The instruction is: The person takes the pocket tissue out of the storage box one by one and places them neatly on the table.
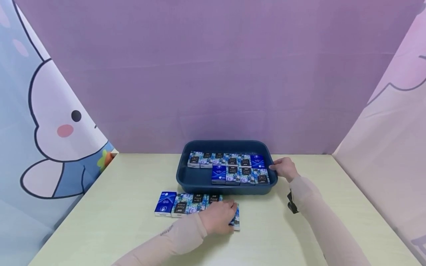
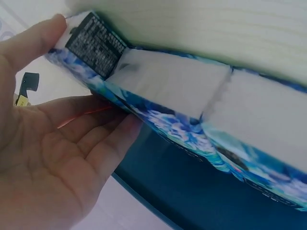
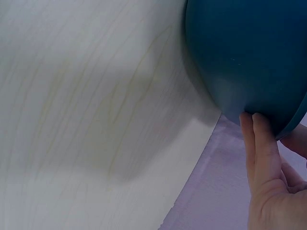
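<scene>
My left hand [image 1: 217, 217] is over the right end of a row of tissue packs [image 1: 197, 203] in front of the tray. It pinches the end pack [image 2: 91, 48], thumb on one side and fingers on the other in the left wrist view; the hand hides part of this pack in the head view. Further packs [image 2: 172, 81] stand side by side against it. With my right hand [image 1: 285, 168] I hold the right wall of the dark blue plastic tray [image 1: 226, 190]. In the right wrist view, straight fingers [image 3: 263, 153] lie along the outside of the wall.
Two rows of tissue packs [image 1: 233, 173] lie inside the tray, most with a floral print, some plain blue. A blue pack [image 1: 165, 203] forms the left end of the front row. The purple backdrop [image 1: 226, 92] rises behind the light wooden table [image 1: 126, 207].
</scene>
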Demonstrator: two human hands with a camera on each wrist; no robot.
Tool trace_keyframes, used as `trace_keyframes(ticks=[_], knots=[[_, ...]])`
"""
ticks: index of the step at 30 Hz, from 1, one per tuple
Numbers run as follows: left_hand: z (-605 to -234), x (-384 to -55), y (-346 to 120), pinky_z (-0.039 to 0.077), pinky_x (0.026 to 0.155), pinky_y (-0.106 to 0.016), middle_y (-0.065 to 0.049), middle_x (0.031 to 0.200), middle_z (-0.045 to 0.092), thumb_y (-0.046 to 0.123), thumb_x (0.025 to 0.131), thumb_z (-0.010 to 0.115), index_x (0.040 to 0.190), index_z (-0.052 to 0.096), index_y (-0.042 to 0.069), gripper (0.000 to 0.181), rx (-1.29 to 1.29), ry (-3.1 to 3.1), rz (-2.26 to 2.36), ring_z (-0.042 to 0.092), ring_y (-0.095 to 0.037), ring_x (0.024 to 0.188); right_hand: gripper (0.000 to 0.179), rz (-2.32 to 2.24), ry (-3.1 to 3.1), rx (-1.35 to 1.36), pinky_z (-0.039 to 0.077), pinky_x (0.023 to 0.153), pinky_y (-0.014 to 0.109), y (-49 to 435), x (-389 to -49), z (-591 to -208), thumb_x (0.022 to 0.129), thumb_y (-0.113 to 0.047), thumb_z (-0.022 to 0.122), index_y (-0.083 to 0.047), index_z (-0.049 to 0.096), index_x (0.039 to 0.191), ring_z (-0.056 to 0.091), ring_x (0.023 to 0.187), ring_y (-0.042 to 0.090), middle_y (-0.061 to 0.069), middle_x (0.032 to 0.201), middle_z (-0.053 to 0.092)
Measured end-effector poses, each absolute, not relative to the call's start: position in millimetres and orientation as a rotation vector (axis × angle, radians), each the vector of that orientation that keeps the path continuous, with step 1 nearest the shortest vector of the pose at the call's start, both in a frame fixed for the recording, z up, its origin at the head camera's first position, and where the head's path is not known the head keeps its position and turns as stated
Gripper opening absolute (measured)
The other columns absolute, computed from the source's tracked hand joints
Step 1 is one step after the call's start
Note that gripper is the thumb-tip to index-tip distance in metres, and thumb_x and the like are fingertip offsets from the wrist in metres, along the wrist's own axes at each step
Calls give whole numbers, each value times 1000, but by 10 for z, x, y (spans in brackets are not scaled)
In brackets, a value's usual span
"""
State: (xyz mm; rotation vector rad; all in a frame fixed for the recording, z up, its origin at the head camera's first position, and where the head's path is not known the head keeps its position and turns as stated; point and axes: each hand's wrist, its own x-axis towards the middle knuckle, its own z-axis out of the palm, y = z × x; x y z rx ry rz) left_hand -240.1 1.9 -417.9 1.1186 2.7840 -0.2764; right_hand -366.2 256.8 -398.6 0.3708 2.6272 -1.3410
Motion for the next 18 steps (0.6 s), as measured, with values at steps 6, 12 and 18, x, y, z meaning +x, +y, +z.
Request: trace_keyframes(ticks=[6,12,18], knots=[[-4191,-2370,25,46,95,-25,-9,136,48,39,82,65,132,48,5,63,1149,2818,-321,46,-19,125,43,-1348,2644,347,48,92,40,2569,-3645,-3993,90,-10,53,12,45,127,55,112,36,30,127,48],[-4221,-2375,28,49,91,-27,-10,137,47,32,85,63,131,49,5,56,1147,2850,-318,47,-20,125,43,-1345,2631,361,47,94,41,2566,-3650,-3986,91,-11,53,11,45,127,55,111,35,29,127,49],[-4227,-2382,38,52,85,-29,-11,136,47,22,85,61,130,50,5,49,1128,2872,-278,48,-21,124,42,-1345,2634,365,46,94,42,2562,-3644,-3977,91,-11,53,11,46,127,55,111,36,29,127,49]])
